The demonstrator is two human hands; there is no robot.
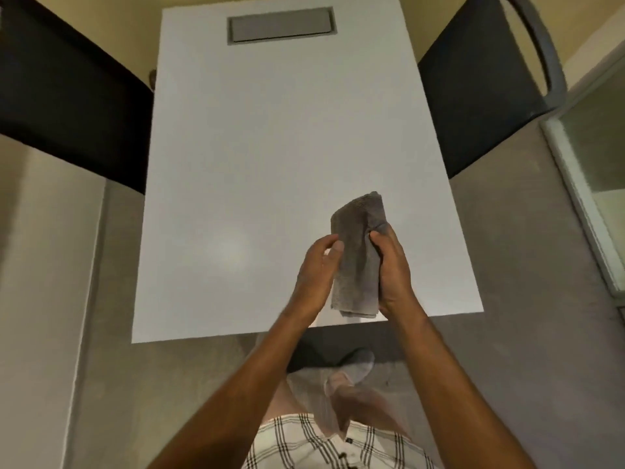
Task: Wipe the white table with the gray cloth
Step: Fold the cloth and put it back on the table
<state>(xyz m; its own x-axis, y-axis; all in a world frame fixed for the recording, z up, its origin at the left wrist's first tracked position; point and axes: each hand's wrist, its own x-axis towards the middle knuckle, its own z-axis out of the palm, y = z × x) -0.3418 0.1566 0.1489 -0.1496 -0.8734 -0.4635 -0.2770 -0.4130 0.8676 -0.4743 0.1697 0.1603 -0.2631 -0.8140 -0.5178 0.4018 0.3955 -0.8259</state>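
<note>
The white table (263, 147) stretches away from me, its near edge just in front of my legs. A folded gray cloth (358, 255) is held upright above the table's near right part, between both hands. My left hand (316, 272) grips its left edge, thumb and fingers curled onto it. My right hand (392, 269) clasps the right edge, thumb pressed across the front. The cloth's lower end hangs just above the table's near edge.
A gray rectangular hatch (280, 26) is set into the table's far end. A dark chair (487, 86) stands at the right side and a black seat (67, 96) at the left. A glass-fronted cabinet (595, 170) is far right. Gray floor surrounds the table.
</note>
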